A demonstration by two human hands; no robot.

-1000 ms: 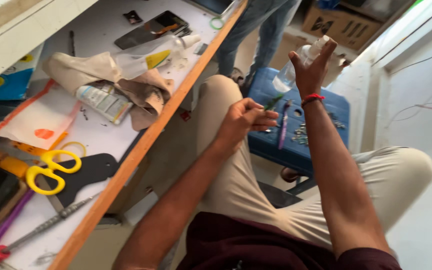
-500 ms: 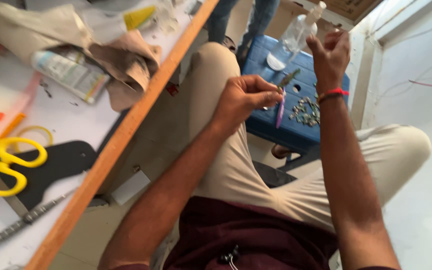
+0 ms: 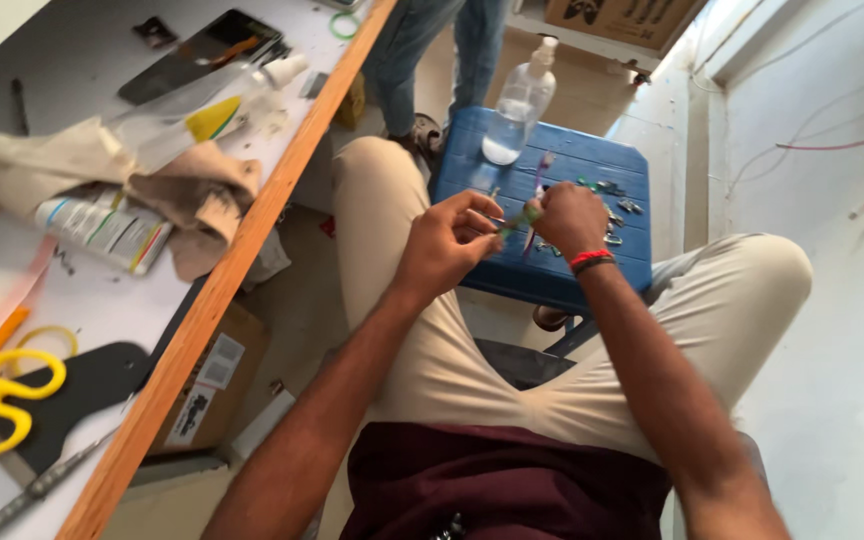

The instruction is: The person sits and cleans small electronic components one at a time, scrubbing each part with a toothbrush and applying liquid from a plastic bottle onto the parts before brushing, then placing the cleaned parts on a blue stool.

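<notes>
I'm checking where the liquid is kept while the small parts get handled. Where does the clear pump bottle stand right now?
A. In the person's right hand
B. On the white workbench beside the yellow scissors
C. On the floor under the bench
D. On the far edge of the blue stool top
D: the clear pump bottle stands upright at the far edge of the blue stool, beyond the left hand and right hand, which meet over a small green piece.

Small green piece (image 3: 524, 217) between fingertips

White labelled tube (image 3: 102, 232) on bench, cardboard box w/ white label (image 3: 204, 372) underneath
</notes>
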